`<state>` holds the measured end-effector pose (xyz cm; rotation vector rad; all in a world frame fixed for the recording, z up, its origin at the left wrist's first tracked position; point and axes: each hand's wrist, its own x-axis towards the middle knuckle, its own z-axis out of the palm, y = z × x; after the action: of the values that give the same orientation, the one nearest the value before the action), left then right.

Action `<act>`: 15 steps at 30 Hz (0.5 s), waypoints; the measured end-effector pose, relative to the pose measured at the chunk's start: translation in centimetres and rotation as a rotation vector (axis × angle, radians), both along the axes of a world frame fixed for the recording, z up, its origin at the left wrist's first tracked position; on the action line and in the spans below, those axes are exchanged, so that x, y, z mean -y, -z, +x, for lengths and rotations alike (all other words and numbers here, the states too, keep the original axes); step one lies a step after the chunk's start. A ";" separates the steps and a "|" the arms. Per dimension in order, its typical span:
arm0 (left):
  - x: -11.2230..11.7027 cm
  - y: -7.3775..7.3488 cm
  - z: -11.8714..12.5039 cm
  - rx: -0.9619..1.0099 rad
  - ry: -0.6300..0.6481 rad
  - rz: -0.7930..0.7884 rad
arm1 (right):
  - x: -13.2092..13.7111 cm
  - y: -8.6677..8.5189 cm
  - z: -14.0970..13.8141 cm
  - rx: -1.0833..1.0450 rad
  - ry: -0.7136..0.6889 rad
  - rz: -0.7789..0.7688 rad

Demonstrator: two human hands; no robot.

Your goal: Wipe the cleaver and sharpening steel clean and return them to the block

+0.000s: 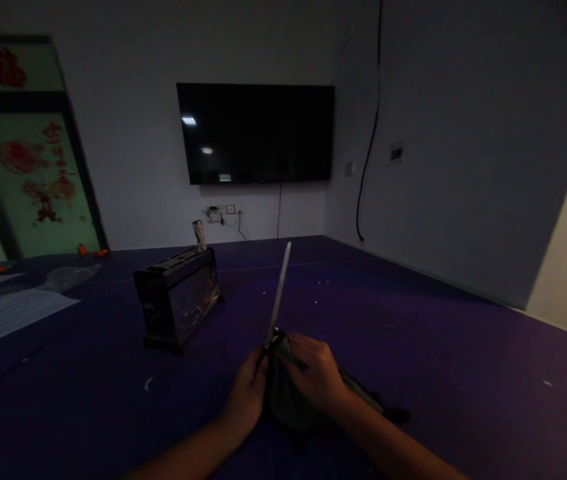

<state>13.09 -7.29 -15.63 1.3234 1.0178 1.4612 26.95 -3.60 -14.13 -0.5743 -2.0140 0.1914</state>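
Observation:
A dark cloth item (288, 403), perhaps a bag or cover, lies bunched on the purple floor at the bottom middle; its kind is unclear in the dim light. From its upper end a slim pale rod (280, 293) sticks up, leaning slightly right. My left hand (249, 392) is closed on the cloth's left edge by the rod's foot. On the other side, my right hand (317, 370) pinches the top of the cloth with bent fingers. A dark strap-like end (396, 415) of the item trails off to the right.
Left of my hands stands a black box-shaped case (194, 303) with clear sides and a patterned cylinder (199, 235) on top. Papers (18, 313) and clear plastic (70, 277) lie farther left. A television (258, 133) and a hanging cable (369, 153) are on the walls.

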 end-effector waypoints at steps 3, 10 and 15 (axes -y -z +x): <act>0.0 0.0 -0.1 0.072 0.014 -0.035 | 0.1 -0.3 0.0 0.028 -0.012 -0.029; -0.2 -0.1 -0.3 0.150 -0.018 -0.141 | 0.3 -0.7 0.1 0.132 -0.030 -0.057; -0.4 0.2 -0.2 0.163 0.001 -0.202 | 0.3 -0.9 0.3 0.144 -0.047 -0.070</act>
<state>12.93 -6.92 -15.82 1.0441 1.0279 1.4006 27.21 -3.89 -13.22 -0.6002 -2.1690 0.2558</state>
